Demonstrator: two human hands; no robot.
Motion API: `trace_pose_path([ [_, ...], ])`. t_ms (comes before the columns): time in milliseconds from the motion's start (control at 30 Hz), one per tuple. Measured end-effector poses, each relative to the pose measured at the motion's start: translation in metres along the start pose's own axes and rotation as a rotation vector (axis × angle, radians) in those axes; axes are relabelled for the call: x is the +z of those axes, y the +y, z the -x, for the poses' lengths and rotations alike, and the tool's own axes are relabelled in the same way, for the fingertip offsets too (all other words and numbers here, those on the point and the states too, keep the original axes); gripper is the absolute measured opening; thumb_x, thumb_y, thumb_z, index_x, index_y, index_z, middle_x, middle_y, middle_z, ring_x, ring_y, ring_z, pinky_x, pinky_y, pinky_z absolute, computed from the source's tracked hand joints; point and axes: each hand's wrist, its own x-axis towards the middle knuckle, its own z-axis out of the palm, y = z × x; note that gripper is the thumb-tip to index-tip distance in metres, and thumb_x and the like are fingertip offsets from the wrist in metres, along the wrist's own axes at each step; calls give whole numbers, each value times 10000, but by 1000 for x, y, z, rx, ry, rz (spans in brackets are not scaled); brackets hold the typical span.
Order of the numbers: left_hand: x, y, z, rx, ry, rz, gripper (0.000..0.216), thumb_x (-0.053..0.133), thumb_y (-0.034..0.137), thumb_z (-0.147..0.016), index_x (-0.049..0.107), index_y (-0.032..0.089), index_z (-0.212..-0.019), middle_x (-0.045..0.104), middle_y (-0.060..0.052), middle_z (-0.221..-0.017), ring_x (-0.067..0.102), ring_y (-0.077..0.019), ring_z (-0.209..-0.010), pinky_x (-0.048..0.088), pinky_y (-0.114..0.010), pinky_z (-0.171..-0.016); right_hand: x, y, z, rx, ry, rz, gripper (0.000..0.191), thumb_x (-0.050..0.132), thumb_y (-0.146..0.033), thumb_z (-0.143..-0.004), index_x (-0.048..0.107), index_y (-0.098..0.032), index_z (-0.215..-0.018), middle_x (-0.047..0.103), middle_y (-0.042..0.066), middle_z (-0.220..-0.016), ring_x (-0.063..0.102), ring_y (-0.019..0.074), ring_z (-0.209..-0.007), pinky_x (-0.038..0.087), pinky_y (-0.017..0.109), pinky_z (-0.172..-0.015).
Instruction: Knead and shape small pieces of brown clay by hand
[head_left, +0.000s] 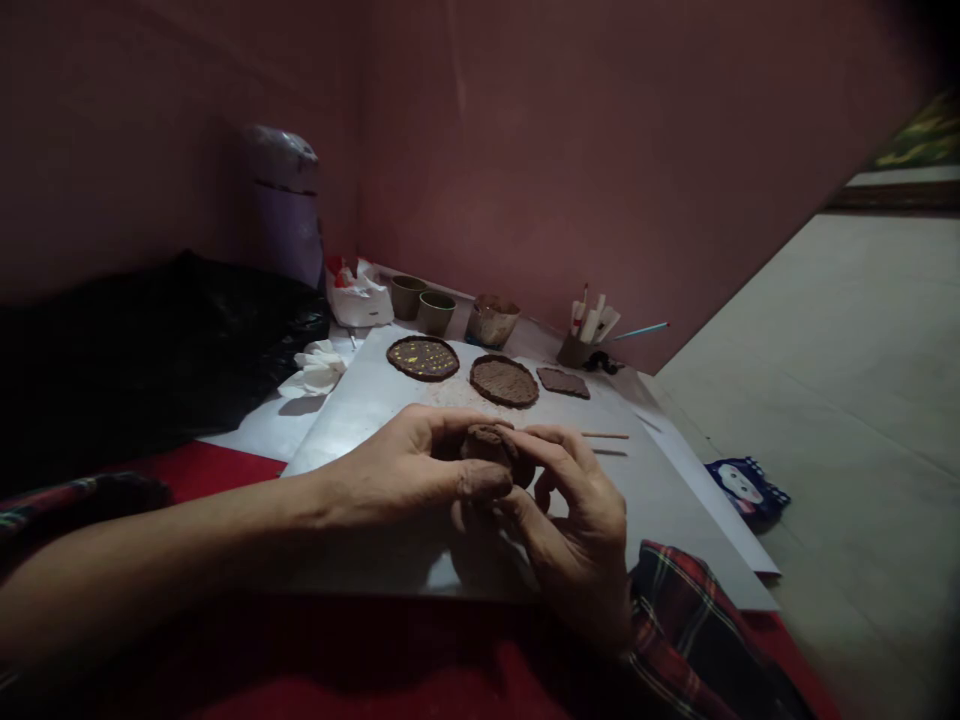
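A small lump of brown clay (pixel 487 445) is held up between both hands above the white board (pixel 360 430). My left hand (pixel 409 465) has its thumb and fingers closed around the lump from the left. From the right, my right hand (pixel 570 510) pinches it with thumb and fingertips. Part of the clay is hidden by the fingers. Just beyond lie a round brown clay disc with a raised rim (pixel 504 381), a similar disc with yellow specks (pixel 423 358) and a flat clay slab (pixel 563 382). A thin stick (pixel 606 435) rests right of the hands.
Two small cups (pixel 437 313), a clay-smeared container (pixel 493 320) and a tool holder (pixel 576 349) line the back by the wall. Crumpled white tissue (pixel 319 368) and a black plastic bag (pixel 150 350) are at the left. A dark blue pouch (pixel 746 490) lies at the right.
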Motion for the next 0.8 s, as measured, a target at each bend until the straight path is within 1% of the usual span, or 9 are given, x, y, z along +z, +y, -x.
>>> trace_pose_path([
  [67,1,0,0,-2,-21,-11,158,631,194,-828,662,173,-981,575,20,-760,523,-91,-667,432,-185,-600,0,2,0,4,-35,-7,332,602,-192,-839,605,-250,-1166,601,26,-968,578,140,-759,510,244,-638],
  [133,3,0,0,6,-23,-7,153,606,195,-847,657,173,-990,564,18,-752,512,-96,-681,421,-192,-611,0,3,0,-7,-37,-6,390,600,-188,-836,569,-241,-1221,619,37,-993,584,150,-773,503,242,-600],
  [267,5,0,0,-9,8,40,161,579,261,-873,637,180,-1000,575,-1,-806,546,-138,-809,429,-232,-703,1,4,0,-21,-20,-13,575,707,-238,-764,497,-232,-1299,585,63,-1113,584,160,-808,482,229,-525],
  [333,4,0,0,-18,28,28,156,578,285,-873,623,159,-954,563,-4,-817,536,-135,-790,424,-230,-681,2,2,0,-23,-31,-15,603,738,-246,-737,502,-238,-1291,554,64,-1144,579,156,-818,485,226,-526],
  [400,3,1,1,-35,31,-11,184,561,315,-881,600,139,-921,542,1,-796,502,-112,-713,406,-217,-621,2,0,-1,-40,-46,-17,551,706,-210,-767,510,-245,-1281,549,57,-1132,577,149,-821,492,222,-540],
  [467,2,3,2,-48,28,-55,203,543,326,-889,581,127,-900,531,5,-780,473,-98,-680,392,-203,-593,1,-1,-1,-61,-70,-17,489,645,-156,-806,520,-250,-1270,561,46,-1092,578,140,-817,503,220,-566],
  [533,3,4,3,-38,36,-106,191,537,307,-892,574,119,-883,533,8,-779,469,-93,-692,392,-189,-597,0,-1,0,-81,-79,-6,464,606,-108,-821,535,-248,-1258,572,37,-1068,580,134,-826,519,220,-618],
  [633,5,5,3,16,69,-196,131,536,239,-890,583,117,-883,538,20,-770,472,-82,-698,395,-169,-604,-1,-1,3,-93,-59,20,463,615,-76,-808,557,-238,-1238,580,29,-1059,585,127,-847,530,215,-700],
  [800,7,3,3,68,99,-248,72,526,171,-882,584,130,-875,562,23,-800,512,-89,-742,425,-178,-669,-3,-4,3,-101,-42,12,402,630,-87,-815,590,-219,-1193,599,32,-1035,601,133,-936,521,205,-807],
])
